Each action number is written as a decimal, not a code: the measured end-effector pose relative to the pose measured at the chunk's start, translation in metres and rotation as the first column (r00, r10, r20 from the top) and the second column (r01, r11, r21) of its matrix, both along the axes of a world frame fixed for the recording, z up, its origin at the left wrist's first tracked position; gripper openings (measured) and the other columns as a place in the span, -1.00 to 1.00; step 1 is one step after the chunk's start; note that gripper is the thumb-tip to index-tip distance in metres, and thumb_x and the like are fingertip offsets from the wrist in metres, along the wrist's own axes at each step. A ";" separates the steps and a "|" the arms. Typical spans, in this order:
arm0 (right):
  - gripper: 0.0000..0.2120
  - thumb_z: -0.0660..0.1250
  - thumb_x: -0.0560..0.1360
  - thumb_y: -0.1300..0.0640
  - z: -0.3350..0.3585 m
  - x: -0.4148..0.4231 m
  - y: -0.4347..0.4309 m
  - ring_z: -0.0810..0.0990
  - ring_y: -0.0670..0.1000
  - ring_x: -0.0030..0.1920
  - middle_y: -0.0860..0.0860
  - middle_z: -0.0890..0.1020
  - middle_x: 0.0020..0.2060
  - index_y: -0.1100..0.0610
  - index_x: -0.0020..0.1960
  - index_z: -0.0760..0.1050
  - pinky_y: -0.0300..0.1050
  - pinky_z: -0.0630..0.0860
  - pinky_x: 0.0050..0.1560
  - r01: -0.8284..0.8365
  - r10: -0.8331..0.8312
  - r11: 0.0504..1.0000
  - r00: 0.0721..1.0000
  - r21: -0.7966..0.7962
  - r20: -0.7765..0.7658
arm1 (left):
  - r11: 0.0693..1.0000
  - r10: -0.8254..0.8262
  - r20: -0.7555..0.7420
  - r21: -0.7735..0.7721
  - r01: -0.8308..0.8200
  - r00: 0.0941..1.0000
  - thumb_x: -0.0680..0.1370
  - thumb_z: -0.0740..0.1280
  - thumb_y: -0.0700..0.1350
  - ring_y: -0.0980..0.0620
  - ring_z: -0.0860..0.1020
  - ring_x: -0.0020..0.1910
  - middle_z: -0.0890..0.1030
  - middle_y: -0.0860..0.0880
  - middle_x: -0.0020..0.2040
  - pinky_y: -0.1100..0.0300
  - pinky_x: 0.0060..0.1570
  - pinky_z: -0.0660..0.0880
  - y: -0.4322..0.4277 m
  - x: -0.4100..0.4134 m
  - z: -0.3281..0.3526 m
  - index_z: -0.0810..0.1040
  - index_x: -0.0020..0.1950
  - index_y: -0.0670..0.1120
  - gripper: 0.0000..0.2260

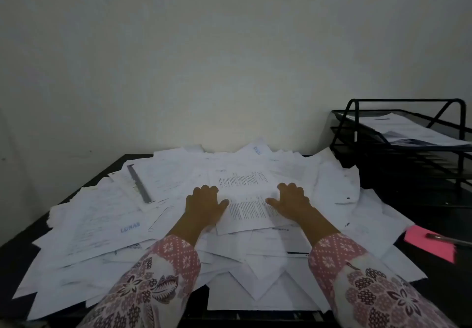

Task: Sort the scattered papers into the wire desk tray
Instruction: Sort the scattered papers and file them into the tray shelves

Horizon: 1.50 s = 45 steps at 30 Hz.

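Note:
A wide heap of scattered white papers covers the dark desk. On top in the middle lies a printed sheet. My left hand rests on its left edge and my right hand on its right edge, both palm down with the thumbs pointing inward over the sheet. The fingers bend slightly over the paper; whether they pinch it I cannot tell. The black wire desk tray stands at the back right, several tiers high, with a stack of papers in its top tier.
A grey metal ruler lies on the papers at the left. A pink sticky-note pad with a pen on it sits at the desk's right edge. A pale wall rises right behind the desk.

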State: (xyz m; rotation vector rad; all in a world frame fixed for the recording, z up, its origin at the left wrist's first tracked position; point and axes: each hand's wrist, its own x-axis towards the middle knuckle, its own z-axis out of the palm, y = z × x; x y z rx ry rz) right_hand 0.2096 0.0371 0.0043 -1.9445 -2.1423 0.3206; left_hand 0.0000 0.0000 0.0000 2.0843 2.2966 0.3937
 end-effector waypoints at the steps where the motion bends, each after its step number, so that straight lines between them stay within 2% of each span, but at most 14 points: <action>1: -0.40 0.20 0.53 -0.19 -0.003 0.000 0.003 0.29 0.17 0.34 0.16 0.31 0.34 0.16 0.41 0.21 0.08 0.31 0.30 0.027 -0.027 1.000 1.000 -0.009 -0.003 | 1.000 0.010 0.001 -0.012 -0.010 1.000 0.57 0.13 0.20 -0.08 0.36 0.30 0.41 -0.09 0.33 0.03 0.25 0.33 0.004 0.000 -0.003 0.35 0.38 -0.08 -0.51; 6: -0.33 0.29 0.44 -0.28 -0.010 0.000 0.014 0.32 0.14 0.29 0.14 0.36 0.26 0.18 0.32 0.28 0.02 0.35 0.23 0.125 -0.125 0.992 0.992 -0.007 0.006 | 0.994 0.098 0.023 0.036 -0.099 0.995 0.52 0.13 0.30 -0.07 0.36 0.23 0.42 -0.09 0.25 0.07 0.15 0.35 0.018 0.003 -0.015 0.39 0.30 -0.11 -0.44; 10: -0.21 0.44 0.32 -0.26 -0.006 0.003 0.031 0.37 0.12 0.24 0.15 0.31 0.25 0.20 0.32 0.26 -0.07 0.39 0.18 0.149 -0.159 0.984 0.982 -0.097 -0.104 | 0.979 0.199 0.140 0.021 -0.204 0.970 0.45 0.20 0.36 -0.08 0.39 0.23 0.42 -0.12 0.24 0.07 0.15 0.39 0.036 0.006 -0.015 0.40 0.27 -0.13 -0.36; 13: -0.19 0.49 0.30 -0.19 -0.002 0.006 0.045 0.45 0.08 0.20 0.14 0.35 0.27 0.22 0.34 0.25 -0.15 0.41 0.07 0.132 -0.159 0.981 0.968 -0.144 -0.193 | 0.970 0.238 0.246 -0.003 -0.244 0.940 0.43 0.33 0.27 -0.08 0.46 0.19 0.47 -0.12 0.21 0.10 0.08 0.45 0.047 0.009 -0.013 0.39 0.25 -0.15 -0.40; 16: -0.31 0.44 0.39 -0.13 -0.004 0.006 0.060 0.48 0.07 0.20 0.09 0.46 0.23 0.22 0.34 0.28 -0.16 0.39 0.00 0.150 -0.178 0.981 0.948 -0.124 -0.264 | 0.973 0.205 0.349 0.027 -0.229 0.914 0.45 0.40 0.13 -0.08 0.49 0.22 0.49 -0.11 0.27 0.11 0.09 0.47 0.055 0.010 -0.012 0.35 0.34 -0.15 -0.41; 21: -0.69 0.44 0.41 -0.01 -0.008 0.007 0.084 0.44 -0.05 -0.33 0.00 0.45 -0.32 0.17 -0.10 0.41 -0.25 0.35 -0.34 0.212 -0.241 0.969 0.918 -0.127 -0.313 | 0.981 0.123 0.431 0.083 -0.175 0.894 0.51 0.36 -0.03 -0.10 0.51 0.22 0.50 -0.11 0.30 0.09 0.12 0.47 0.067 0.004 -0.010 0.29 0.41 -0.11 -0.48; 26: -0.75 0.37 0.45 0.21 -0.007 0.013 0.097 0.43 0.01 -0.37 0.03 0.41 -0.42 0.18 -0.32 0.34 -0.25 0.33 -0.43 0.227 -0.278 0.959 0.864 -0.168 -0.420 | 0.988 0.080 0.439 0.087 -0.130 0.895 0.56 0.28 -0.07 -0.06 0.56 0.08 0.60 -0.07 0.13 0.12 0.05 0.49 0.076 -0.008 -0.008 0.42 0.29 -0.07 -0.69; 29: -0.66 0.39 0.44 0.16 -0.006 0.014 0.101 0.42 0.02 -0.39 0.03 0.40 -0.44 0.14 -0.39 0.29 -0.20 0.32 -0.39 0.200 -0.268 0.962 0.820 -0.186 -0.506 | 0.992 0.041 0.418 0.091 -0.086 0.908 0.54 0.29 -0.12 -0.04 0.56 -0.03 0.62 -0.05 0.02 0.18 -0.04 0.45 0.078 -0.013 -0.008 0.50 0.16 -0.08 -0.80; 32: -0.76 0.41 0.45 0.12 -0.004 0.016 0.101 0.57 0.07 -0.25 0.08 0.55 -0.30 0.19 -0.28 0.42 -0.13 0.48 -0.25 0.181 -0.264 0.962 0.798 -0.203 -0.542 | 0.997 -0.018 0.384 0.073 -0.011 0.923 0.49 0.31 -0.14 0.00 0.47 -0.20 0.54 0.01 -0.22 0.19 -0.13 0.39 0.081 -0.019 -0.007 0.47 -0.09 -0.05 -0.96; 34: -0.84 0.39 0.45 0.21 -0.003 0.018 0.100 0.56 0.11 -0.19 0.14 0.55 -0.23 0.24 -0.22 0.45 -0.11 0.47 -0.19 0.183 -0.280 0.956 0.798 -0.229 -0.533 | 0.997 -0.028 0.336 0.073 0.003 0.941 0.46 0.34 -0.07 0.01 0.48 -0.16 0.55 0.03 -0.19 0.14 -0.06 0.45 0.081 -0.022 -0.006 0.52 -0.13 -0.04 -0.95; 36: -0.80 0.34 0.43 0.30 -0.001 0.020 0.098 0.46 0.07 -0.30 0.12 0.46 -0.31 0.21 -0.32 0.36 -0.15 0.36 -0.28 0.186 -0.292 0.952 0.793 -0.244 -0.535 | 0.990 0.029 0.304 0.123 -0.070 0.952 0.45 0.36 0.05 -0.03 0.50 0.05 0.58 -0.01 0.03 0.07 0.11 0.46 0.080 -0.026 -0.005 0.61 -0.02 0.00 -0.81; 39: -0.87 0.27 0.43 0.34 0.002 0.025 0.094 0.45 0.08 -0.23 0.12 0.45 -0.26 0.23 -0.26 0.37 -0.16 0.35 -0.24 0.225 -0.314 0.948 0.787 -0.227 -0.532 | 0.972 0.175 0.249 0.110 -0.208 0.952 0.49 0.31 0.18 -0.10 0.30 0.34 0.39 -0.08 0.32 0.00 0.27 0.29 0.074 -0.036 -0.004 0.48 0.26 -0.01 -0.58; 41: -0.98 0.24 0.47 0.31 0.003 0.028 0.090 0.46 0.10 -0.13 0.14 0.47 -0.15 0.27 -0.12 0.40 -0.15 0.37 -0.18 0.258 -0.323 0.946 0.787 -0.194 -0.526 | 0.967 0.243 0.197 0.028 -0.253 0.950 0.48 0.28 0.25 -0.12 0.26 0.36 0.32 -0.13 0.36 -0.01 0.29 0.27 0.070 -0.042 -0.005 0.35 0.37 -0.05 -0.43; 45: -0.69 0.29 0.51 0.20 -0.001 0.030 0.084 0.49 0.10 -0.05 0.19 0.53 0.09 0.32 0.20 0.38 -0.12 0.42 -0.14 0.266 -0.296 0.954 0.794 -0.135 -0.531 | 0.955 0.295 0.100 -0.062 -0.290 0.950 0.40 0.29 0.36 -0.13 0.29 0.33 0.33 -0.14 0.32 0.00 0.25 0.31 0.066 -0.046 -0.009 0.29 0.36 -0.11 -0.28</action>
